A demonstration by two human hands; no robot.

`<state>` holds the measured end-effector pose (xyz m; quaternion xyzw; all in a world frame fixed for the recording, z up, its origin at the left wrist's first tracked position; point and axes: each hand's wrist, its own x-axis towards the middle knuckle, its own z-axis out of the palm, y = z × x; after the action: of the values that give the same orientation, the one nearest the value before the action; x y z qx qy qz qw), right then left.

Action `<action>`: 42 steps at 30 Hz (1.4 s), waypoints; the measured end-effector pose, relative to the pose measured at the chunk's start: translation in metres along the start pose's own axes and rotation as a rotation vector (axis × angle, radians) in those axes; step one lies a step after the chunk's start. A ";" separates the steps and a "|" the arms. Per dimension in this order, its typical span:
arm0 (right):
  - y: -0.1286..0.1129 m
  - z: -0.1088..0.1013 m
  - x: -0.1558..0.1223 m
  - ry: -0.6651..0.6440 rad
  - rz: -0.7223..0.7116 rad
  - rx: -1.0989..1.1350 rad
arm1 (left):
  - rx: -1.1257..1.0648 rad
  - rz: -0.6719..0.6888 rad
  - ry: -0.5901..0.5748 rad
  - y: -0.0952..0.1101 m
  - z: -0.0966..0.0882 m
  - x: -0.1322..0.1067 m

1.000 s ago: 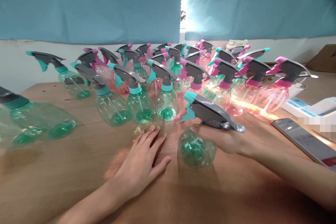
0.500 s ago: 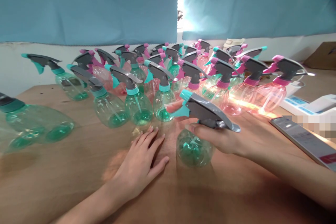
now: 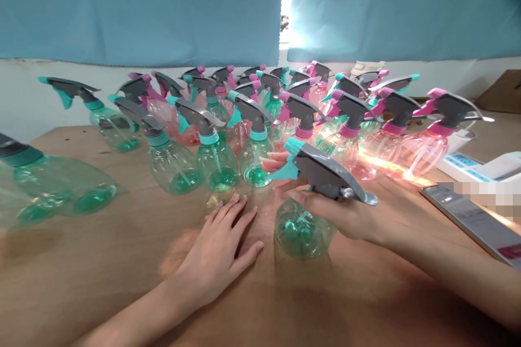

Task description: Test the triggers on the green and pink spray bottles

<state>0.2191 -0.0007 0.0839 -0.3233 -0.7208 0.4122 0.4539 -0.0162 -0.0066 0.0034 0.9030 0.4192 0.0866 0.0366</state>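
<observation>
My right hand (image 3: 342, 214) is wrapped round the neck of a clear green spray bottle (image 3: 303, 233) with a grey head and teal nozzle (image 3: 325, 173); its fingers reach forward over the teal trigger. The bottle stands on the wooden table (image 3: 101, 282) just in front of me. My left hand (image 3: 222, 252) lies flat on the table to the left of that bottle, fingers stretched out and apart, holding nothing.
Several green and pink spray bottles (image 3: 256, 135) stand in rows behind my hands. Two green bottles (image 3: 52, 184) sit at the far left. A phone (image 3: 472, 214) and white boxes (image 3: 484, 165) lie at the right. Blue curtains (image 3: 142, 11) hang behind.
My right fingers have stretched further forward onto the teal trigger. The held bottle and my left hand have stayed about where they were.
</observation>
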 end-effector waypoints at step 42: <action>0.000 -0.001 -0.003 0.015 0.047 -0.074 | -0.030 -0.012 -0.012 0.001 -0.001 -0.001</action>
<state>0.2210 -0.0031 0.0828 -0.3597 -0.7243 0.3934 0.4374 -0.0164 -0.0084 0.0046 0.9003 0.4231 0.0874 0.0533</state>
